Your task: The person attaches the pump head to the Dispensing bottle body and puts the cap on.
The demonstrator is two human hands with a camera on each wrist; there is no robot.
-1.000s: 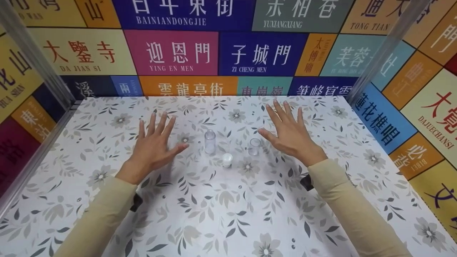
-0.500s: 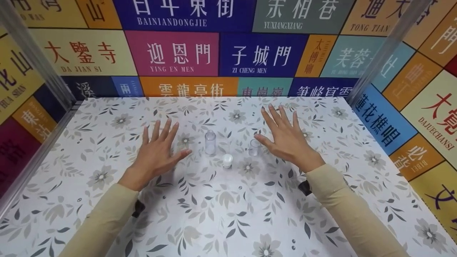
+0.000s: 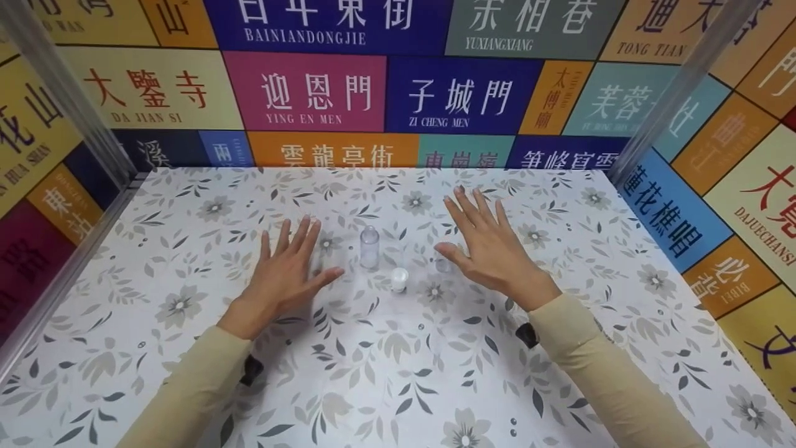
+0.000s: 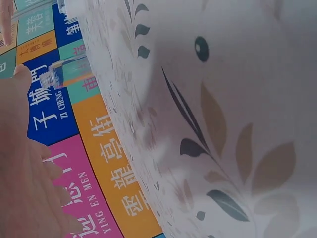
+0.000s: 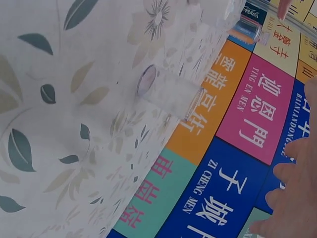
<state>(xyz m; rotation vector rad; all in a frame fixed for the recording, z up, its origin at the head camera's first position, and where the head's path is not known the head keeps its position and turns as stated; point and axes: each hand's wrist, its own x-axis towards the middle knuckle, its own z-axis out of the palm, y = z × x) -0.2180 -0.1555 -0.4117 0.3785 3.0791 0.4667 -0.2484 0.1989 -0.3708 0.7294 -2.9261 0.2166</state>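
A small clear bottle (image 3: 369,249) with an uncapped neck stands upright mid-table. Close in front of it sits a small white piece (image 3: 399,280), perhaps a cap or nozzle. To their right is a clear, cup-like cylinder (image 3: 444,266), partly covered by the right thumb in the head view; the right wrist view shows the whole clear cylinder (image 5: 171,91). My left hand (image 3: 286,274) hovers left of the bottle, fingers extended, holding nothing. My right hand (image 3: 494,255) is spread above and beside the clear cylinder, likewise holding nothing. The left wrist view shows the bottle (image 4: 69,72) beyond my thumb.
A floral-patterned white tabletop (image 3: 398,373) lies under everything. Behind it rises a wall (image 3: 305,93) of coloured panels with lettering, and similar panels flank both sides. Clear upright posts (image 3: 659,106) stand at the back corners.
Both hands have drifted inward and slightly toward the person, closer to the small items. The right thumb now covers more of the clear cylinder. The bottle and white piece stay in place.
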